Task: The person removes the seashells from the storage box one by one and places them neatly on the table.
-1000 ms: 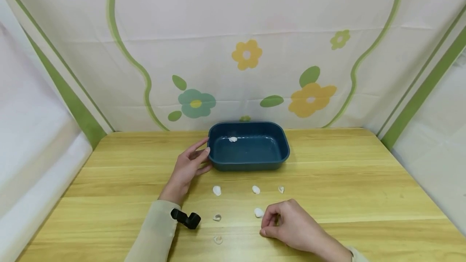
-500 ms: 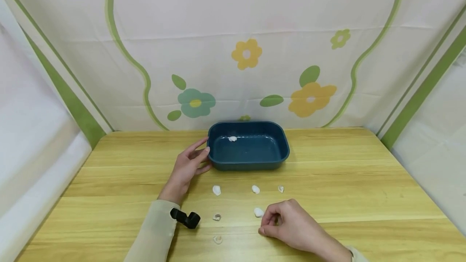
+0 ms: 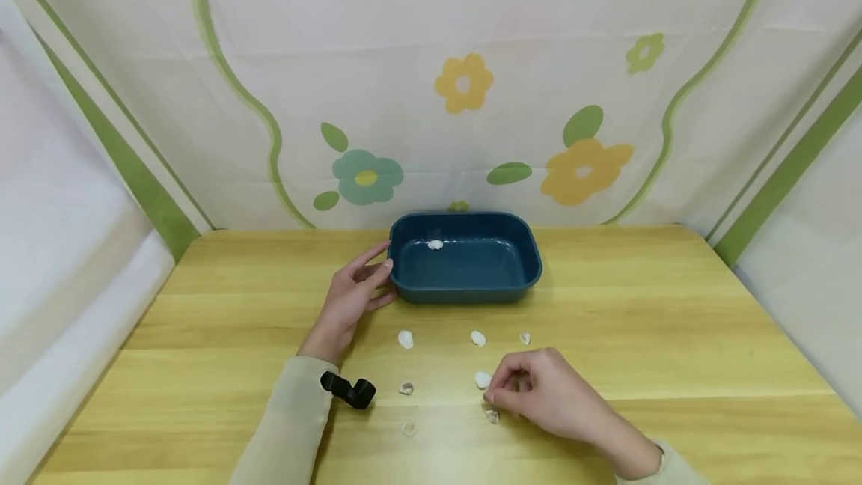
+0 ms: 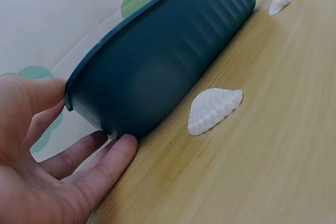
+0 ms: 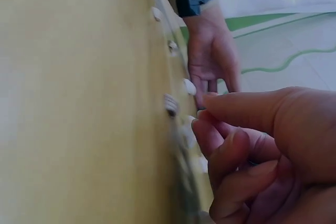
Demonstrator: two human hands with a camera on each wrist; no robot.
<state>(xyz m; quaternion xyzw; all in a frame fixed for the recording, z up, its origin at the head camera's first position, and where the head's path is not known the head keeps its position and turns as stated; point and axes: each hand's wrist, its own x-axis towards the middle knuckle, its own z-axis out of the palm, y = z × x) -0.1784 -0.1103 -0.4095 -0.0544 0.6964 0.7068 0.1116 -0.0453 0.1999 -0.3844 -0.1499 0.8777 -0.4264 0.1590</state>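
My left hand holds the left end of a dark blue plastic basin. In the left wrist view, its upper digit meets the rim and lower fingertips rest against the bottom corner. My right hand hovers over the wood, fingers loosely curled, thumb and index tips close together with nothing seen between them. Just below those tips lies a dark-striped seashell; the right wrist view shows this striped seashell on the table, apart from the fingers. A white seashell sits right beside the fingertips.
Inside the basin is another white shell. Several more shells lie in front of it, including a ribbed white shell near the left hand. Behind the table hangs a floral cloth. A black wrist strap sits on the left sleeve.
My right hand has lifted slightly away, and the striped shell under its fingertips now shows on the table. The left hand stays at the basin. The head view has tilted down slightly.
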